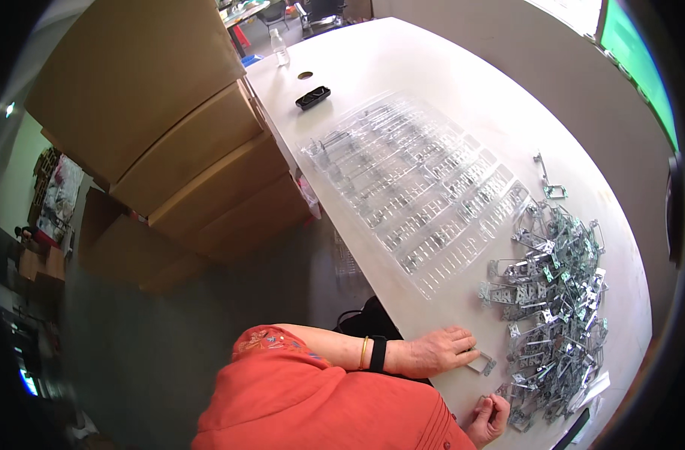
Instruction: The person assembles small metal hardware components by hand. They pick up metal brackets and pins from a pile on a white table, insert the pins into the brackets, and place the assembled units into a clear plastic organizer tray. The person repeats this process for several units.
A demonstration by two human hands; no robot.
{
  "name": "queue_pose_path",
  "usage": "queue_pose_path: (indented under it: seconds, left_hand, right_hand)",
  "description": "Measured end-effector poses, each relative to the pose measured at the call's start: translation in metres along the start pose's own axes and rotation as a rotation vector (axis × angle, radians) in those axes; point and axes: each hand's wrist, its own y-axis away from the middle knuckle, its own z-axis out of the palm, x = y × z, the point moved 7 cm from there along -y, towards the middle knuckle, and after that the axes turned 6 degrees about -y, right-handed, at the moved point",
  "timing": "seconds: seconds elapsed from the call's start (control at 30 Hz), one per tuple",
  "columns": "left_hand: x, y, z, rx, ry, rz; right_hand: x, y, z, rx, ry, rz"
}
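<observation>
My left hand [438, 352] rests at the near edge of the white table, its fingers pressed together. At its fingertips is a small silver metal bracket [486, 366] with a rectangular frame. Closer to me, my right hand [490, 420] has its fingers curled in at the near edge of the pile; anything inside them is hidden. The large pile of silver metal brackets [556, 315] lies tangled just right of both hands. Beyond my left hand, a clear plastic tray [432, 259] has rows of compartments, many with small metal parts in them.
A lone bracket [555, 192] lies beyond the pile. Farther back are a black oblong object [313, 97], a round table hole [305, 75] and a clear bottle [280, 49]. Tall cardboard boxes [200, 172] stand along the left table edge. A wall [507, 67] borders the far right side.
</observation>
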Motion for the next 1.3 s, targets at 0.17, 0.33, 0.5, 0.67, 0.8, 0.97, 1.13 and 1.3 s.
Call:
queue_pose_path:
  seconds: [0.17,0.33,0.5,0.67,0.8,0.97,1.13,1.3]
  left_hand:
    - [-0.006,-0.002,0.001,0.003,0.115,0.002]
    - [-0.009,0.002,0.015,0.034,0.144,0.000]
    - [-0.009,0.005,0.029,0.046,0.178,0.028]
    - [-0.010,0.006,0.035,0.093,0.216,0.021]
    - [-0.010,0.006,0.031,0.146,0.225,0.010]
    - [-0.010,0.007,0.037,0.148,0.266,-0.004]
    - [-0.011,0.005,0.034,0.212,0.250,-0.013]
    - [-0.010,0.001,0.022,0.325,0.212,-0.040]
  right_hand:
    - [0.002,0.000,0.001,0.123,-0.110,0.286]
    - [-0.010,-0.011,0.009,0.149,-0.068,0.376]
    - [-0.012,-0.019,0.015,0.136,-0.094,0.331]
    - [-0.008,-0.021,0.006,0.138,-0.015,0.384]
    - [-0.006,-0.021,0.004,0.118,0.013,0.398]
    - [-0.005,-0.022,0.002,0.095,0.048,0.411]
    - [-0.009,-0.023,0.002,0.075,0.070,0.416]
    - [-0.008,-0.023,-0.002,0.061,0.100,0.398]
